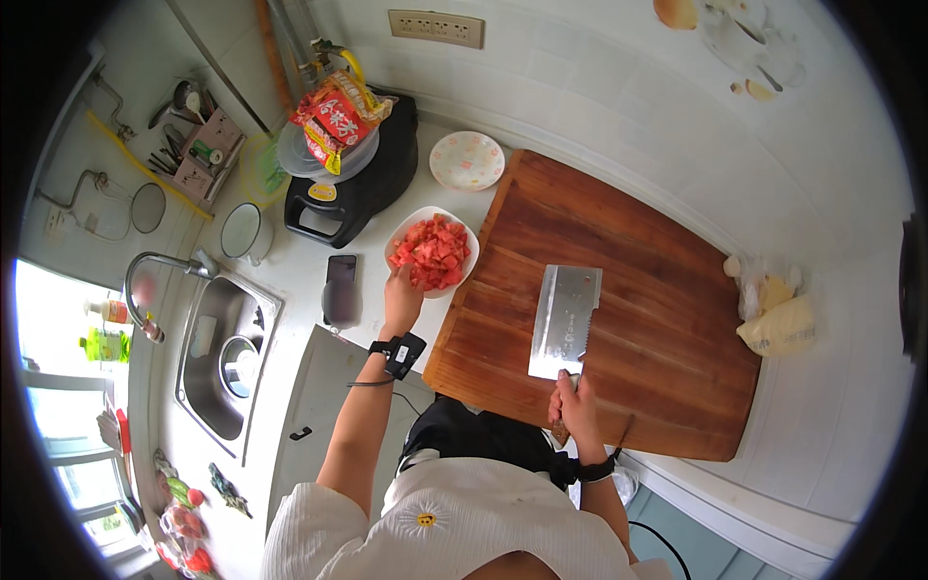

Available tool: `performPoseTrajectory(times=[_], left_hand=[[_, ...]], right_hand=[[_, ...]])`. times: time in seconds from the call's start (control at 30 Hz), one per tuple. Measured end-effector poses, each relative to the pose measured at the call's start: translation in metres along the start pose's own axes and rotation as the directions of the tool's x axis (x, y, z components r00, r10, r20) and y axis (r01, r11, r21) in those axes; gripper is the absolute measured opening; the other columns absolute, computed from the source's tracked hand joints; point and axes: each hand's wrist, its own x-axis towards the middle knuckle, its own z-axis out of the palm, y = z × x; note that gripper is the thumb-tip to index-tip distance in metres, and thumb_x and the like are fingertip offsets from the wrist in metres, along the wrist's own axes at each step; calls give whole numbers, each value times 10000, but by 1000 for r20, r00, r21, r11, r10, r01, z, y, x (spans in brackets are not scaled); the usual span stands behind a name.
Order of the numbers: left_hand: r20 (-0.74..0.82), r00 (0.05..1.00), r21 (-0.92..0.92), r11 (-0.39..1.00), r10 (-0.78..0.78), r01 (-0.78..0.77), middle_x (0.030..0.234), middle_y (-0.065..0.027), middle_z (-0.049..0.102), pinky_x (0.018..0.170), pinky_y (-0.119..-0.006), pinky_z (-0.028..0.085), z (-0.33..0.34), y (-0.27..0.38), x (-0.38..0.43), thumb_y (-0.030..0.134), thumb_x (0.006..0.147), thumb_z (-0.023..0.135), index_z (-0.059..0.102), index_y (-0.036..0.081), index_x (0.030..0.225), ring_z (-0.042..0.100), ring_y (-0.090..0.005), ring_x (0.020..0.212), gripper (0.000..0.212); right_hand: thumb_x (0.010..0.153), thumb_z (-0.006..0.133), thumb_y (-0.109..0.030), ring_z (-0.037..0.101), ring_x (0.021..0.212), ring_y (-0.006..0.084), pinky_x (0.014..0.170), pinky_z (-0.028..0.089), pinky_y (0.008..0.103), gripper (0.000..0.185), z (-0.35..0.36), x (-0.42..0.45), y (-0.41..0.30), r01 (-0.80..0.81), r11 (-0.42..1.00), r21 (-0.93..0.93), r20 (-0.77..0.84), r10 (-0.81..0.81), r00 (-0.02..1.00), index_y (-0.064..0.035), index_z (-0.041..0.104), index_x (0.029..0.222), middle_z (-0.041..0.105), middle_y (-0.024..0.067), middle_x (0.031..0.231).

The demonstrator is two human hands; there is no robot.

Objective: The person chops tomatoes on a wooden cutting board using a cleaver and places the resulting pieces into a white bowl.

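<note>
Red chopped pieces, which look like tomato (435,250), fill a white bowl (470,233) on the counter, left of the wooden cutting board (652,326). My left hand (404,296) is at the bowl's near rim with its fingertips against the pieces; whether it grips the rim or a piece is hidden. In my right hand (576,406) is the handle of a cleaver (567,319). Its broad steel blade lies over the board, pointing away from me, with a serrated stretch along the right edge.
A floral plate (467,161) stands behind the bowl. Further left are a phone (341,286), a black appliance (362,188) with a red food packet (339,116) above it, an enamel mug (245,233) and a steel sink (225,362). Plastic bags (776,319) lie at the board's right edge.
</note>
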Motion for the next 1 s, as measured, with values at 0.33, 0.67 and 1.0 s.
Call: performPoseTrajectory(times=[0.33,0.67,1.0], left_hand=[[-106,994,93,995,-28,38,822,-185,566,685,-418,461,-3,-17,21,54,725,599,597,-6,960,555,-371,766,242],[-132,990,40,998,51,-46,796,-172,544,689,-407,459,3,-15,16,18,699,611,510,-6,820,533,-360,733,159],[73,961,-950,312,268,-15,738,-86,545,570,-284,494,-131,208,-46,-90,713,646,482,35,732,563,-191,700,207]], right_hand=[[927,481,-229,438,354,112,343,371,264,248,-13,11,-13,6,1000,-17,24,-6,1000,-41,384,799,436,31,485],[926,478,-222,432,359,113,346,373,270,241,-19,10,-6,22,999,-32,25,-22,999,-40,386,798,431,29,502],[913,483,-195,416,359,123,345,367,292,188,-13,0,-9,-41,999,-6,-16,41,999,-43,398,841,405,26,511]])
